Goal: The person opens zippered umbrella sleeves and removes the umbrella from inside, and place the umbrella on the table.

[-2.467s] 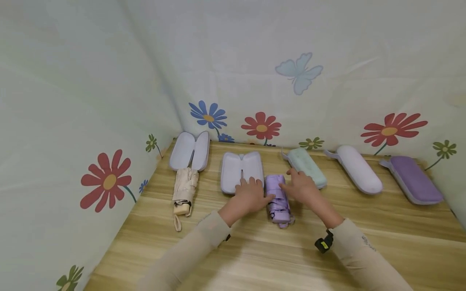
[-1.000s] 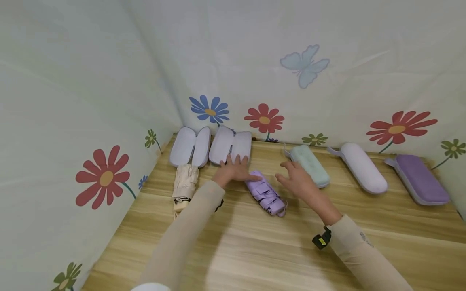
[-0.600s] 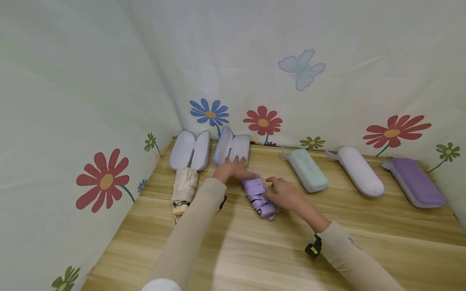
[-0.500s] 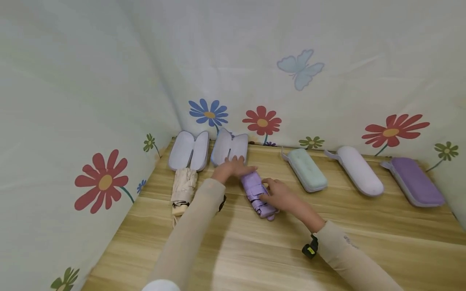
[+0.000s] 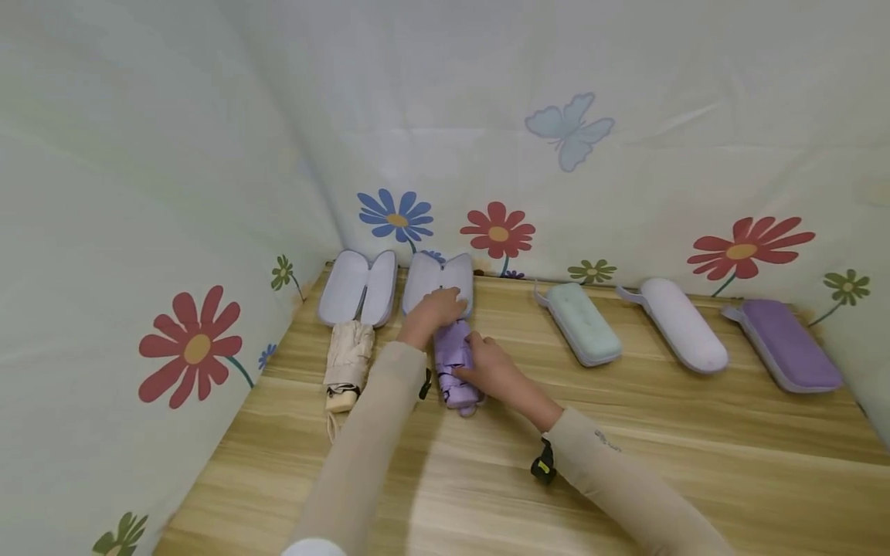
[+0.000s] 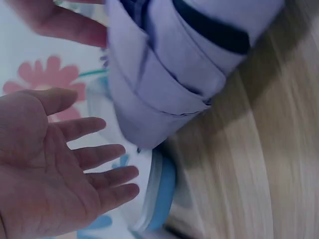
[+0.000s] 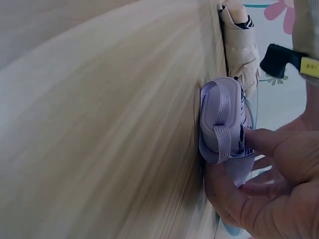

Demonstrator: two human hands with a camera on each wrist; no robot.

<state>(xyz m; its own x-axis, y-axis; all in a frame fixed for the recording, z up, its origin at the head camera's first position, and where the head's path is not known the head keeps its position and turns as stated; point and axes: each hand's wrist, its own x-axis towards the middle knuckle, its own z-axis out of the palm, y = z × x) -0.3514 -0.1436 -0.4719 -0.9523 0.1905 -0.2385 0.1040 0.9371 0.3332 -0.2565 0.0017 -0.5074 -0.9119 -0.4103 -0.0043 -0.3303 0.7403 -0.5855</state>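
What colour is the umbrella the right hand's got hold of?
The umbrella is light purple; the head view shows it best.

It looks like a screened-off booth set up for recording; whether in a home, a lab or elsewhere cannot be told. A pale, creased sheet (image 5: 452, 77) printed with flowers (image 5: 497, 232) and a butterfly (image 5: 570, 131) walls the left and far sides of a wood-grain table (image 5: 786, 471); a wrist camera (image 5: 544, 466) shows near.

Nothing can be read for certain: the print (image 5: 608, 441) on the right sleeve (image 5: 629, 485) is too small, the yellow label's (image 7: 310, 66) marks too blurred.
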